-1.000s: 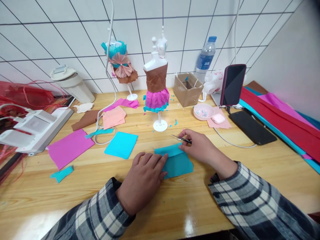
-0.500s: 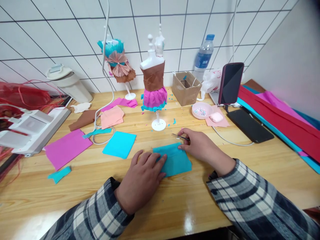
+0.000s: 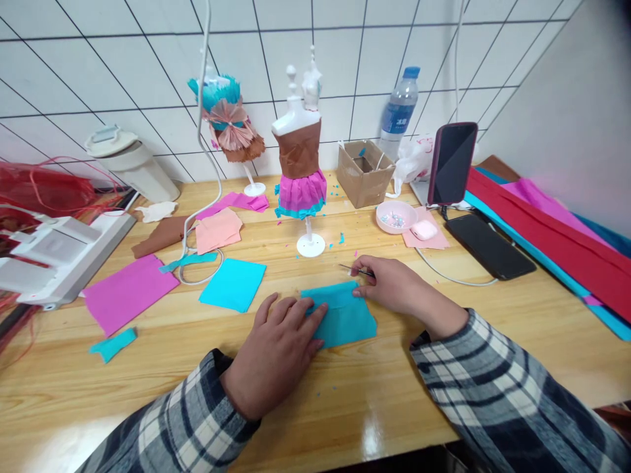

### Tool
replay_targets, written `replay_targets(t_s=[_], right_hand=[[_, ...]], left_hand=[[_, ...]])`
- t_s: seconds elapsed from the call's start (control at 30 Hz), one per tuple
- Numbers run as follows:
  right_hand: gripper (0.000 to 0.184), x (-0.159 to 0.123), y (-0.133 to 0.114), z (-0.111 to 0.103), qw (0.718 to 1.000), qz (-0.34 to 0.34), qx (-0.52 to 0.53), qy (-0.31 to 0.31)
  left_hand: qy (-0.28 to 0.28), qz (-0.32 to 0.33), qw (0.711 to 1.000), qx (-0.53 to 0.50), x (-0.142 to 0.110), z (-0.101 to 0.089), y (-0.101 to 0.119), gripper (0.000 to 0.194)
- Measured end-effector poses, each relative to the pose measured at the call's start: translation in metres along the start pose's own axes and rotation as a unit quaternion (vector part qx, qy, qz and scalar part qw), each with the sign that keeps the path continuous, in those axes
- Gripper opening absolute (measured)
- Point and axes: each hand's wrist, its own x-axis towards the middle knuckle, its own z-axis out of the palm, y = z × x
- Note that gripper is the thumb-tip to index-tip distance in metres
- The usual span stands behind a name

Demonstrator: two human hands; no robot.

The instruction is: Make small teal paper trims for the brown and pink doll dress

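A folded teal crepe paper piece (image 3: 345,318) lies flat on the wooden table. My left hand (image 3: 279,348) rests on its left part, fingers spread and holding nothing. At the paper's upper right corner, my right hand (image 3: 389,282) is closed around a slim, dark, pointed metal tool (image 3: 365,272). The tool's tip points left, just beyond the paper's far edge, and its handle is hidden in the fingers. Behind the paper stands a small white dress form (image 3: 300,138) with a brown top and a pink skirt trimmed in teal.
Left of my hands lie a bright blue paper square (image 3: 233,284), a magenta sheet (image 3: 131,292) and a teal scrap (image 3: 113,344). A cardboard box (image 3: 365,184), a pink bead dish (image 3: 394,226), a propped phone (image 3: 452,164) and a water bottle (image 3: 399,112) stand behind.
The whole view has shifted slightly, so things sit a little further left. Both hands keep almost the same place on the teal paper.
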Motion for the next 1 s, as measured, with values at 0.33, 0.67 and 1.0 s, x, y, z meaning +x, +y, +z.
replay_targets(t_s=[0.33,0.67,1.0], right_hand=[[0.013,0.0,-0.002,-0.003,0.999,0.001,-0.002,-0.039],[0.018,0.003,0.0,-0.013,0.993,0.069,-0.041,0.088],[0.033,-0.014,-0.03,0.008,0.993,-0.084,-0.035,0.079]], left_hand=[[-0.013,-0.019,1.0,0.002,0.002,-0.003,-0.014,0.043],[0.009,-0.101,0.994,-0.033,0.001,-0.007,-0.025,0.049],[0.006,-0.073,0.992,-0.101,0.005,-0.011,-0.038,0.02]])
